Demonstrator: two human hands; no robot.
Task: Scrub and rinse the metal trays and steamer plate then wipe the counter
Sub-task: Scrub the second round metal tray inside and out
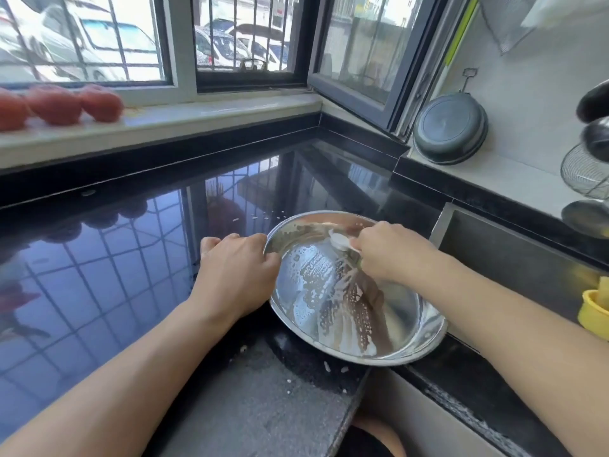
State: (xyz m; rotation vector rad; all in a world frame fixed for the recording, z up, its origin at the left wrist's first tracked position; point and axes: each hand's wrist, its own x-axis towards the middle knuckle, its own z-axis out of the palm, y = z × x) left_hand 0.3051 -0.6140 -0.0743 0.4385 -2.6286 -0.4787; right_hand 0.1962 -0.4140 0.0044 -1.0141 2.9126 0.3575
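While the left hand [235,275] grips the soapy metal tray's [352,291] rim, lower centre-right on the black counter [115,275], the right hand [390,250] clamps a sudsy scrubber [339,240] inside.

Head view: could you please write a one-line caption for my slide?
Left hand grips the soapy metal tray by its rim on the black counter while the right hand scrubs inside.

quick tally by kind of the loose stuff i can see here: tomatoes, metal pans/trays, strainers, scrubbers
Tomatoes on the sill: 3
Metal trays or pans: 2, the soapy tray under the hands, and the dark pan leaning on the wall
Wire strainers: 1
Scrubbers: 1, in the right hand
Total: 7
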